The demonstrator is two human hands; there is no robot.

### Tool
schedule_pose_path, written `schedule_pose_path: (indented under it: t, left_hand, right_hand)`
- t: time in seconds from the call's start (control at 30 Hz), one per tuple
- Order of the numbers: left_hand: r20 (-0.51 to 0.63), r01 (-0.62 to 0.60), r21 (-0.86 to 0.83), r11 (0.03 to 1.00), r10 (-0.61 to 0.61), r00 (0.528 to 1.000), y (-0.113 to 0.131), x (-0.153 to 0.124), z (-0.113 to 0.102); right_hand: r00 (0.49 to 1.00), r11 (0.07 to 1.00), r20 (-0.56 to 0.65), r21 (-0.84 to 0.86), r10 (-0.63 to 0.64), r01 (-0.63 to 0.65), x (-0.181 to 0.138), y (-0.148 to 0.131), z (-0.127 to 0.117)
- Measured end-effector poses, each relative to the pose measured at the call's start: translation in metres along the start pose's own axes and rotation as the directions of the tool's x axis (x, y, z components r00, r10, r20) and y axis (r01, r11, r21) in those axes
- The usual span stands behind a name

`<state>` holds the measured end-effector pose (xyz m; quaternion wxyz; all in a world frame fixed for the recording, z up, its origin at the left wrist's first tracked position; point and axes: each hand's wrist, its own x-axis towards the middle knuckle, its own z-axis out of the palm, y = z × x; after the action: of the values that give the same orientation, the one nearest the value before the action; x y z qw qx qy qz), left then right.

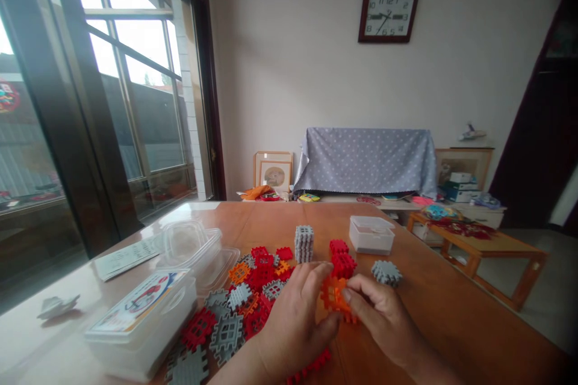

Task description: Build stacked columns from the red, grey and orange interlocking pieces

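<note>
A small stack of orange notched plastic building blocks (333, 293), with window cut-outs, is between my hands. My right hand (383, 319) grips its right side, thumb on the face and fingers bent behind. My left hand (300, 316) curves round its left side, fingers at the far edge and thumb near the close edge. Just beyond stand red building blocks (343, 264) and a tall stack of grey building blocks (304, 244). Loose red, grey and orange blocks (227, 332) lie in a heap to the left, partly hidden by my left hand and forearm.
Grey blocks (386, 273) sit right of my right hand. Behind them is a small clear plastic box (372, 234). On the left are a labelled plastic container (144, 319), clear lids (185, 243), a paper sheet (126, 258) and a crumpled scrap (58, 307) on the wooden table (433, 313).
</note>
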<state>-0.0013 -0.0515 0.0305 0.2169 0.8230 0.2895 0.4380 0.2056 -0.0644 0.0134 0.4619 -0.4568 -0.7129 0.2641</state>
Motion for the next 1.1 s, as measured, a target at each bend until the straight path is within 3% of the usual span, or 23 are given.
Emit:
schedule_pose_path:
  t: [0.1, 0.23, 0.37, 0.5, 0.6, 0.73, 0.93, 1.1]
  left_hand:
    - [-0.018, 0.200, -0.238, 0.951, -0.210, 0.977, -0.006, 0.001, 0.005]
    - [0.146, 0.381, -0.616, 0.690, -0.375, 0.915, -0.017, 0.007, 0.013]
    - [0.210, 0.448, -0.717, 0.533, -0.447, 0.869, -0.022, 0.011, 0.012]
    - [0.242, 0.488, -0.736, 0.469, -0.492, 0.837, -0.022, 0.012, 0.009]
    - [0.257, 0.498, -0.746, 0.441, -0.499, 0.827, -0.020, 0.012, 0.009]
    - [0.244, 0.494, -0.748, 0.443, -0.509, 0.826, -0.018, 0.013, 0.008]
    - [0.111, 0.475, -0.718, 0.509, -0.589, 0.800, -0.028, 0.018, -0.008]
    - [-0.005, 0.475, -0.665, 0.576, -0.640, 0.769, -0.038, 0.021, -0.026]
  right_hand:
    - [0.999, 0.996, 0.007, 0.083, 0.039, -0.039, 0.001, -0.002, -0.002]
    - [0.999, 0.994, 0.003, 0.098, 0.046, -0.046, 0.000, 0.000, -0.002]
    - [0.999, 0.994, -0.038, 0.103, 0.024, -0.020, -0.003, 0.003, -0.004]
    - [0.998, 0.994, -0.007, -0.098, -0.058, 0.057, -0.004, 0.006, -0.008]
    - [0.994, 0.967, 0.027, -0.227, -0.108, 0.111, -0.002, 0.007, -0.010]
    - [0.993, 0.958, 0.026, -0.259, -0.117, 0.120, 0.001, 0.009, -0.017]
    - [1.000, 0.964, -0.011, -0.266, -0.025, 0.021, 0.006, 0.033, -0.045]
    - [0.998, 0.959, 0.054, -0.283, 0.036, -0.019, 0.007, 0.050, -0.053]
